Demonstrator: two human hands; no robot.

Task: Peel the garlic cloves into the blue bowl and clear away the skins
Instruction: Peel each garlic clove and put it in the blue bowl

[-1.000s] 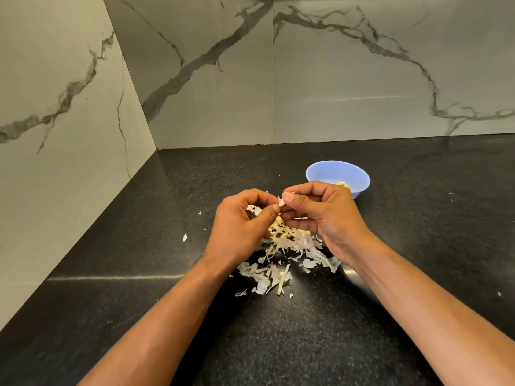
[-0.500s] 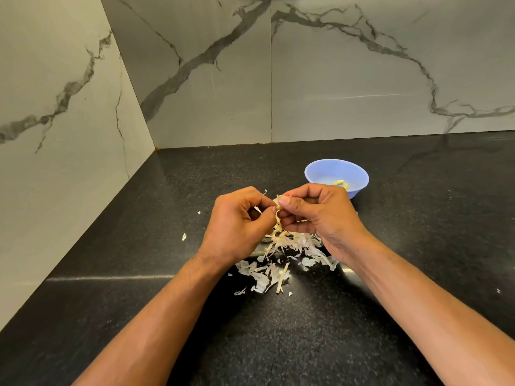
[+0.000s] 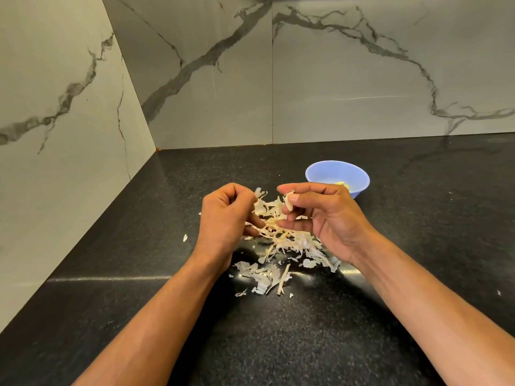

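Between thumb and forefinger of the right hand (image 3: 328,215) sits a garlic clove (image 3: 288,203); beyond it, the blue bowl (image 3: 337,176). Left hand (image 3: 225,218) pinches skin (a strip), above the skins (image 3: 281,246).

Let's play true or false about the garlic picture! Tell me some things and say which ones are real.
1. The right hand pinches a garlic clove. True.
2. The blue bowl is tipped upside down. False: it stands upright, with something yellowish inside.
3. The pile of skins lies on the black counter. True.
4. The skins are inside the bowl. False: they lie on the counter below the hands.
5. The left hand lies flat on the counter. False: its fingers are curled, above the skins.
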